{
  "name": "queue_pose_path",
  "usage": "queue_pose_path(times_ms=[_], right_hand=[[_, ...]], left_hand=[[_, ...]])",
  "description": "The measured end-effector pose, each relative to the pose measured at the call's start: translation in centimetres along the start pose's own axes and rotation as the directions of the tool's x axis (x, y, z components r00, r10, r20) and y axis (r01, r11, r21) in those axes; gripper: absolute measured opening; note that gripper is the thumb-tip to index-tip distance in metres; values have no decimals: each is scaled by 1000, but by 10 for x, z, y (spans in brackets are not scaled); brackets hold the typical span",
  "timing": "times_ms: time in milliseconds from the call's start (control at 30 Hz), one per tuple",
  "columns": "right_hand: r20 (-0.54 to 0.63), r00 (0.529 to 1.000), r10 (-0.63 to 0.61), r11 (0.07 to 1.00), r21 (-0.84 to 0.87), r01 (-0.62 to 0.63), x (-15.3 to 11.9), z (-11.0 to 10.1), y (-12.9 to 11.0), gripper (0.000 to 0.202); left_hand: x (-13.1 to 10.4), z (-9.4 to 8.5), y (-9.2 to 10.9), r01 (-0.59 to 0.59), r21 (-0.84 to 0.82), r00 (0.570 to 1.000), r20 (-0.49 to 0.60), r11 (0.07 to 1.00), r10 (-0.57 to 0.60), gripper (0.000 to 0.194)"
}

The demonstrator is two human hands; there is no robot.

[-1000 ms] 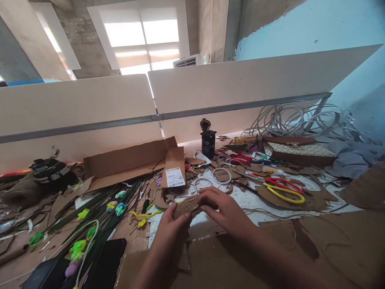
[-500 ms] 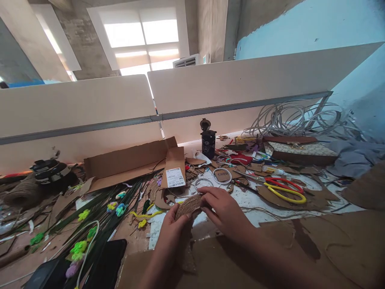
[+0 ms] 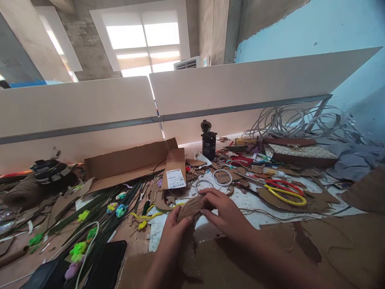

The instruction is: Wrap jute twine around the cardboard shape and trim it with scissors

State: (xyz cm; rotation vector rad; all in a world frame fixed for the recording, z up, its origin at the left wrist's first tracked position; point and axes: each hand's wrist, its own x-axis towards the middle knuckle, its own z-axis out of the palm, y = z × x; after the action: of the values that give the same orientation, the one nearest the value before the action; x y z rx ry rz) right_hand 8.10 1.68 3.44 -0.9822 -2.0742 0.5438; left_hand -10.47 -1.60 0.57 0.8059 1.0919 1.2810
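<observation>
A curved piece covered in rows of brown jute twine (image 3: 189,208) is held up in front of me, above the cardboard at the table's near edge. My left hand (image 3: 175,228) grips its left end, with the thumb along the lower edge. At its right end my right hand (image 3: 224,212) is closed, thumb and fingertips pinching at the twine. Whether a loose strand lies between those fingertips I cannot make out. A thin length of twine (image 3: 273,216) runs over the table to the right of my right hand.
Scissors with red and yellow handles (image 3: 285,196) lie on cut cardboard at the right. White rings (image 3: 222,184) lie beyond my hands, near an open black bottle (image 3: 208,146). A labelled cardboard strip (image 3: 175,164) and yarn flowers (image 3: 121,210) are left, with a black phone (image 3: 106,263) nearer me.
Both hands keep hold of the twine-covered piece, and my right fingertips have shifted very slightly along its edge. The whole view has moved down a little.
</observation>
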Motion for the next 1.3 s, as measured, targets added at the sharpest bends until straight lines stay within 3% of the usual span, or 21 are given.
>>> queue_pose_path(times_ms=[233, 467, 700, 833, 1033, 1300], right_hand=[[23, 1000, -17, 999, 47, 16, -3, 6, -2, 16], [21, 999, -44, 995, 88, 42, 1, -5, 1, 19], [-4, 994, -112, 990, -90, 112, 1, -4, 8, 16], [-11, 992, -125, 987, -104, 123, 0, -2, 7, 16], [-37, 999, 1, 999, 53, 1, 0, -1, 3, 13], [-11, 980, 197, 946, 266, -187, 2, 7, 7, 14]], left_hand=[[1, -3, 4, -60, 229, 998, 16, 971, 58, 42], [2, -3, 6, -4, 152, 1000, 7, 988, 3, 46], [2, -5, 7, -24, 160, 1000, 2, 987, 24, 42], [3, -6, 4, -21, 160, 1000, -16, 987, 24, 38], [1, -2, 4, -10, 109, 1000, -20, 994, 12, 39], [-3, 2, 5, -35, 144, 999, -25, 989, 39, 44]])
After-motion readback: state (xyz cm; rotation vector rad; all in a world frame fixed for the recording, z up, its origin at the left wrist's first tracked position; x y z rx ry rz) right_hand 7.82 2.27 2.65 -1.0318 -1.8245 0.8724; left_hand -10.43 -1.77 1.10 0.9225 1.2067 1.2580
